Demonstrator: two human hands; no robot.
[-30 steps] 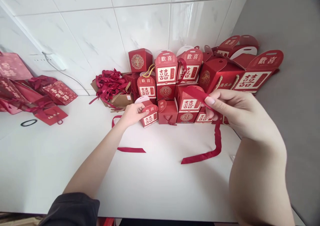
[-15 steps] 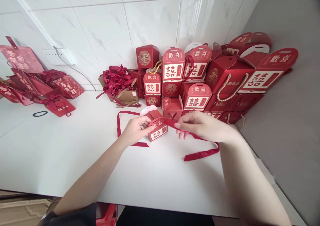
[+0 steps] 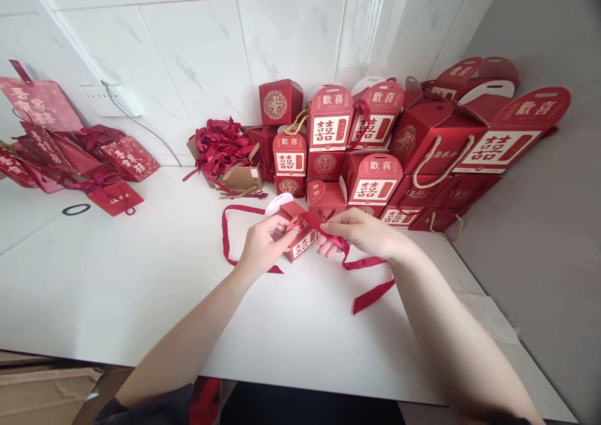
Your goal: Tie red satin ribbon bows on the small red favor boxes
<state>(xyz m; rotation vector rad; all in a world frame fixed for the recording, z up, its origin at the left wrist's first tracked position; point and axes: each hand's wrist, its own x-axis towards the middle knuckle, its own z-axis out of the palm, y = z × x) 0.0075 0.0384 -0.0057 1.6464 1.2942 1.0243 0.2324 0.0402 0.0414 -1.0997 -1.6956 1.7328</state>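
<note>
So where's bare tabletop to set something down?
Two patches: the white table left of the left forearm, below the black ring; and between that forearm and the right forearm, below the ribbon. Crowded: back right, with stacked red boxes, and around the small box in the left hand.

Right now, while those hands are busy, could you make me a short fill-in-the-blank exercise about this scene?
1. The right hand pinches a loose ribbon whose colour is ____.
2. The small box is gripped by the fingers of the ____ hand.
3. The tangled pile of ribbons sits in a cardboard box coloured ____.
4. The wall behind the stacked boxes is covered with white ____.

Missing words: red; left; brown; tiles.
</note>
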